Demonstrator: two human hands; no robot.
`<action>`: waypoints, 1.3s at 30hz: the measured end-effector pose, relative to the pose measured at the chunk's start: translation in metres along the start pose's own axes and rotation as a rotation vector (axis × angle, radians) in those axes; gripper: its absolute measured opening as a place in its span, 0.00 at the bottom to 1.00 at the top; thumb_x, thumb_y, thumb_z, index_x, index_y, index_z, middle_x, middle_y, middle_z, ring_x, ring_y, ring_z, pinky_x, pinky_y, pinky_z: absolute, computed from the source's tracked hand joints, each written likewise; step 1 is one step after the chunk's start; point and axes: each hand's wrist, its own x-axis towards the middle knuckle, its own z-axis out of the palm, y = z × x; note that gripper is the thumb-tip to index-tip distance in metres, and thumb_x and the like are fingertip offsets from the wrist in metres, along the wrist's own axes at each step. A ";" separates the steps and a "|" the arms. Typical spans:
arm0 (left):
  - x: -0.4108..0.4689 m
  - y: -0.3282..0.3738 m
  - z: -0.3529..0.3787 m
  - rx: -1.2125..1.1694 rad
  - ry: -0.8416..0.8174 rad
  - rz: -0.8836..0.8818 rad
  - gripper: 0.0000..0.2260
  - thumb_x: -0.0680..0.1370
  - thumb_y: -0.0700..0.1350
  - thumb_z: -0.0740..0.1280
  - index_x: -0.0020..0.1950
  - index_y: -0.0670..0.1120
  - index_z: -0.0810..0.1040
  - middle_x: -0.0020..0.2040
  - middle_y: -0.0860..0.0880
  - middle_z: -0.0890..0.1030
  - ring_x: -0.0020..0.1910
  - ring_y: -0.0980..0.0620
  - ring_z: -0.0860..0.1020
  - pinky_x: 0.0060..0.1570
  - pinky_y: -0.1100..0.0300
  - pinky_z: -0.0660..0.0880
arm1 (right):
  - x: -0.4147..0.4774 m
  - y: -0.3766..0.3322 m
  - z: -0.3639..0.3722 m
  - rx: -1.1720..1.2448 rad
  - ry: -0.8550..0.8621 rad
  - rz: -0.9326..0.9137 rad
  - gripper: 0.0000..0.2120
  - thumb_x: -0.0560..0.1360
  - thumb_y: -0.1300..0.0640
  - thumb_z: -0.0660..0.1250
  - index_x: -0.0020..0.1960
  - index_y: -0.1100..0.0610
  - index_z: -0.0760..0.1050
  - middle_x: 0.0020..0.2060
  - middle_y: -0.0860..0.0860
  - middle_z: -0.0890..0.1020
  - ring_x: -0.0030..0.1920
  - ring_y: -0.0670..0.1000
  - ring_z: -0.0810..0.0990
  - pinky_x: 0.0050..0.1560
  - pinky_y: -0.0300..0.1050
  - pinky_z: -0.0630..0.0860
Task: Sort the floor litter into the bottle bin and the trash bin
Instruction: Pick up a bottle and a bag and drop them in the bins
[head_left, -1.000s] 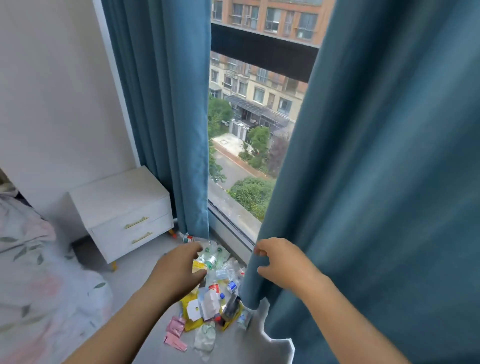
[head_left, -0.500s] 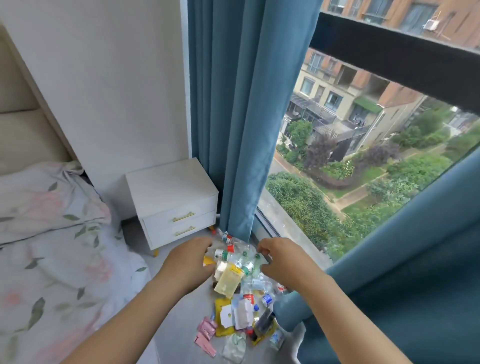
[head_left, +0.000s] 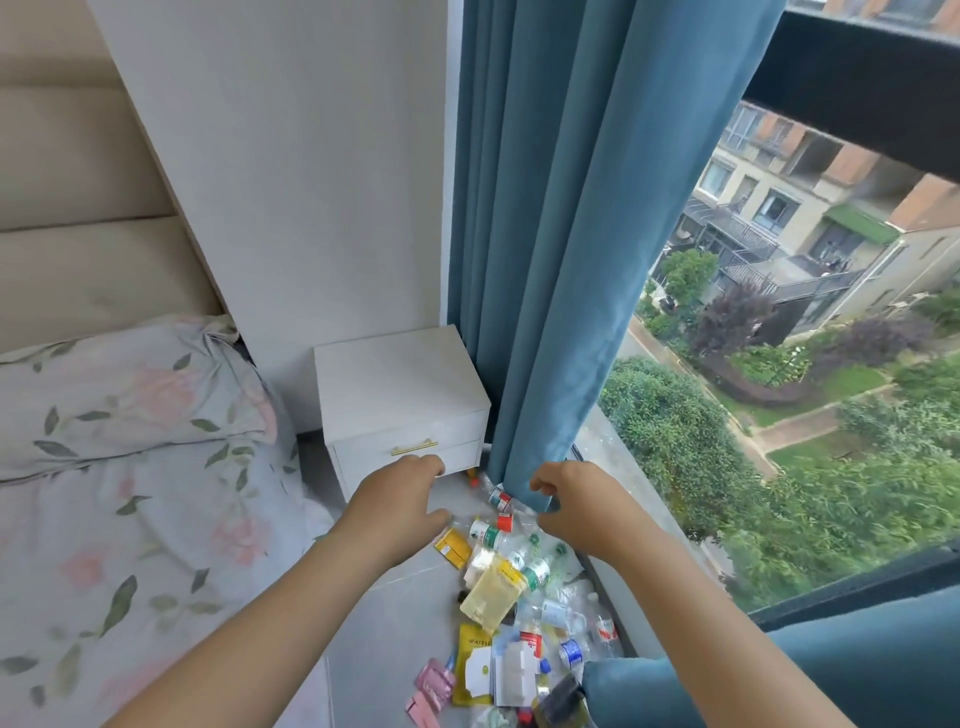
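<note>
Down in the lower middle of the frame, the litter (head_left: 519, 613) lies in a long heap on the grey floor (head_left: 384, 634), running along the base of the window (head_left: 779, 415) from the hem of the blue curtain (head_left: 550, 260) to the bottom edge. Clear plastic bottles (head_left: 540, 569) with green, red and blue labels are mixed with a pale yellow pouch (head_left: 493, 592), a small yellow packet (head_left: 453, 546), white paper (head_left: 514, 675) and pink wrappers (head_left: 434, 680) at the lower end.

Both arms reach in from the bottom of the frame. The left hand (head_left: 400, 501) hovers at centre, above the near end of the heap and in front of the white nightstand (head_left: 395, 384); its fingers curve loosely downward and nothing shows in them. The right hand (head_left: 571, 501) is just right of centre, its curled fingers right at the curtain's hem; whether they pinch the fabric cannot be told.

A bed (head_left: 130, 545) with flowered sheets and a pillow (head_left: 130, 395) fills the left side. Another fold of blue curtain (head_left: 779, 675) sits in the lower right corner, overlapping the heap's end.
</note>
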 end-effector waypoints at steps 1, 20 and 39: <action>0.004 0.000 0.000 -0.003 0.000 -0.004 0.19 0.76 0.51 0.65 0.66 0.49 0.69 0.61 0.51 0.74 0.56 0.49 0.74 0.54 0.59 0.71 | 0.005 0.001 -0.001 0.002 -0.009 0.004 0.16 0.73 0.59 0.66 0.61 0.56 0.75 0.51 0.51 0.80 0.48 0.52 0.78 0.49 0.44 0.77; 0.229 -0.078 -0.024 0.093 -0.276 0.257 0.17 0.76 0.48 0.64 0.63 0.46 0.71 0.60 0.49 0.75 0.56 0.48 0.75 0.56 0.56 0.73 | 0.171 -0.001 0.027 0.161 -0.049 0.365 0.17 0.73 0.59 0.66 0.62 0.52 0.75 0.54 0.50 0.80 0.53 0.52 0.79 0.50 0.42 0.75; 0.369 -0.113 0.094 0.259 -0.654 0.504 0.14 0.76 0.47 0.63 0.61 0.46 0.71 0.59 0.49 0.75 0.56 0.47 0.75 0.54 0.54 0.73 | 0.235 0.050 0.147 0.475 -0.028 0.895 0.20 0.72 0.60 0.65 0.63 0.52 0.74 0.57 0.49 0.80 0.56 0.50 0.78 0.54 0.44 0.76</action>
